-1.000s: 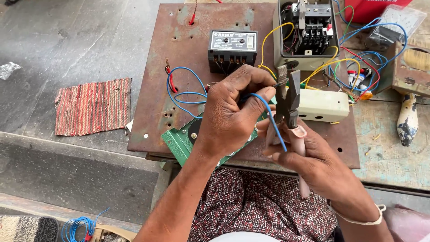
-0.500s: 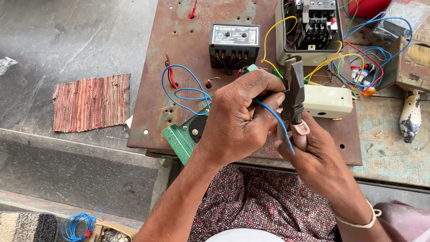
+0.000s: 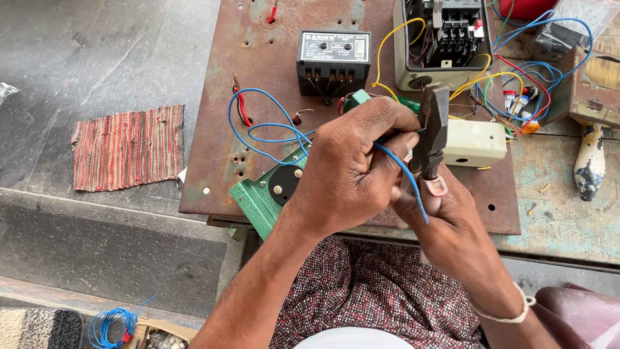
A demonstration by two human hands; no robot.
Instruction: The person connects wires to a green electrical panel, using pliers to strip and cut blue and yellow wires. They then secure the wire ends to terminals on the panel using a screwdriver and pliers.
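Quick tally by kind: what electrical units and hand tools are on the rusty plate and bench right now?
Black relay box: 1
Open contactor box: 1
Cream switch box: 1
Green meter panel: 1
Pliers, in right hand: 1
Total: 5

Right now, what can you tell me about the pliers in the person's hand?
The pliers look like dull grey metal, worn and dark. They stand almost upright, nose pointing away from the person, over the rusty metal plate. The right hand grips the handles from below, hiding them, with the thumb on the joint. A thin blue wire, pinched by the left hand, runs to the tool. Whether the nose bites it cannot be told.
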